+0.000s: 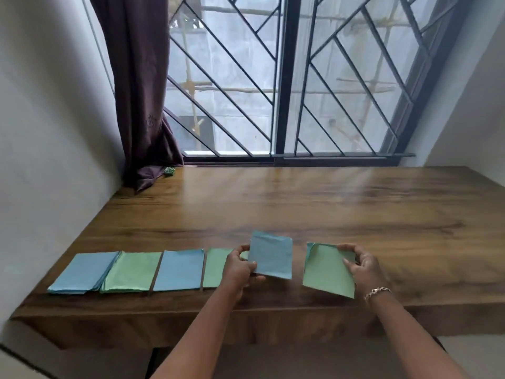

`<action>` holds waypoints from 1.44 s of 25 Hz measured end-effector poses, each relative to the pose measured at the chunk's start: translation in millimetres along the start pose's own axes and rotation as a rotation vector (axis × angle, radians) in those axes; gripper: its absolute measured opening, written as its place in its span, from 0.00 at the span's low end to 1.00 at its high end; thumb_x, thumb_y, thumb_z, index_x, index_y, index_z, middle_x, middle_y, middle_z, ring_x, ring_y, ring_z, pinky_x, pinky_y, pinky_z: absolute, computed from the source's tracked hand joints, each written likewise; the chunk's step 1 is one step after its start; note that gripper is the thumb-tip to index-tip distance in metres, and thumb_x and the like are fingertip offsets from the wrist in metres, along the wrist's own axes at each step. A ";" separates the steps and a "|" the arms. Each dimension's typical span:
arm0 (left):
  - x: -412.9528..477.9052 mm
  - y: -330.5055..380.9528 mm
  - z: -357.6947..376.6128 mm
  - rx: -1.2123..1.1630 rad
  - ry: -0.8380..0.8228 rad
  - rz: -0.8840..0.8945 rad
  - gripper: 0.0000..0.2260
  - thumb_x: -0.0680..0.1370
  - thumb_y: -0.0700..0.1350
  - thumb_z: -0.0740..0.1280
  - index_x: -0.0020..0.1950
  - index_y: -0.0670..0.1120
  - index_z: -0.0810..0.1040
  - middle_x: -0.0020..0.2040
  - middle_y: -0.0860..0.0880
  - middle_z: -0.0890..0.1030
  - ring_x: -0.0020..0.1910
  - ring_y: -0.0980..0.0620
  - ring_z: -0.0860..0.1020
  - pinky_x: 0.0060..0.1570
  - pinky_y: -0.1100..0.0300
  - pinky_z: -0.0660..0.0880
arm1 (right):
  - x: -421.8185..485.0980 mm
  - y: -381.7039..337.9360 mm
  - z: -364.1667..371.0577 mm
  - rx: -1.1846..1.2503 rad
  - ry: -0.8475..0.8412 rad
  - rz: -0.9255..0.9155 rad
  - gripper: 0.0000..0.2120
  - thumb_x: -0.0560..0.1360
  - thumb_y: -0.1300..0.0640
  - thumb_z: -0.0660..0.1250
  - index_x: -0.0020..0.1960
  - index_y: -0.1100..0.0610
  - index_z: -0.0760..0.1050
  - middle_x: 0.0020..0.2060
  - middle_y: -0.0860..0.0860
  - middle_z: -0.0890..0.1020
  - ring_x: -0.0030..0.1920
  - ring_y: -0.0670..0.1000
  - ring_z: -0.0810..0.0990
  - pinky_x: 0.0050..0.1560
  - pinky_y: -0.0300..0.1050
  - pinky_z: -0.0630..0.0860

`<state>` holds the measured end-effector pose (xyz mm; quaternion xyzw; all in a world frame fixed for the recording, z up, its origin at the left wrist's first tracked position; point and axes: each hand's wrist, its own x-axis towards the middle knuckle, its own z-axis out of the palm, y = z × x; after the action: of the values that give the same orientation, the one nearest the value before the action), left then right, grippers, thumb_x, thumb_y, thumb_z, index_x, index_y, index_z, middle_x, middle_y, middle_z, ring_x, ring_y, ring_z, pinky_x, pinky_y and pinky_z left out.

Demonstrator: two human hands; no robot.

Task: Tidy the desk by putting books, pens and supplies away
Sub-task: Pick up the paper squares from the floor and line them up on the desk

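Two grips nr desk edge: L hand blue sheet, R hand green sheet.

Looks like a room in someone's home, a little study corner. A wooden desk sits right up against a barred window, with a dark purple curtain bunched at the far left, plain white walls on both sides, and coloured paper stacks along the near edge.
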<state>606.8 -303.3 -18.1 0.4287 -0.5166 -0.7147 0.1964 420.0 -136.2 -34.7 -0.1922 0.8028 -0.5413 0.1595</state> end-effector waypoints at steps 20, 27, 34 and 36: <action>-1.5 -13.2 22.0 1.330 0.311 0.290 0.17 0.80 0.43 0.58 0.69 0.49 0.68 0.57 0.47 0.79 0.54 0.47 0.79 0.50 0.56 0.75 | 27.5 1.1 24.6 -0.664 -0.147 -0.178 0.14 0.74 0.64 0.65 0.58 0.56 0.77 0.56 0.57 0.77 0.57 0.57 0.75 0.55 0.43 0.68; -7.4 -17.9 25.6 1.490 0.221 0.307 0.13 0.81 0.44 0.56 0.65 0.47 0.69 0.57 0.45 0.76 0.54 0.45 0.78 0.50 0.54 0.74 | 26.3 2.9 27.8 -0.770 -0.123 -0.211 0.15 0.74 0.61 0.66 0.60 0.54 0.76 0.57 0.56 0.72 0.59 0.56 0.72 0.62 0.45 0.66; 5.9 -9.0 26.9 1.589 -0.014 0.540 0.30 0.76 0.60 0.60 0.74 0.46 0.60 0.71 0.44 0.63 0.72 0.44 0.58 0.66 0.52 0.63 | 31.0 -9.4 13.8 -0.872 -0.529 -0.529 0.57 0.55 0.20 0.53 0.73 0.56 0.59 0.74 0.52 0.58 0.75 0.52 0.55 0.70 0.37 0.49; 13.7 -9.2 29.3 1.624 -0.141 0.515 0.37 0.74 0.62 0.62 0.76 0.46 0.53 0.76 0.45 0.54 0.76 0.45 0.49 0.73 0.50 0.52 | 32.4 -16.1 13.5 -0.992 -0.655 -0.527 0.65 0.47 0.19 0.50 0.76 0.54 0.48 0.76 0.49 0.51 0.76 0.48 0.49 0.73 0.39 0.45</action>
<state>576.8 -292.9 -29.2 0.2604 -0.9609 -0.0808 -0.0483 400.0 -168.1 -26.1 -0.5888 0.7932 -0.0405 0.1501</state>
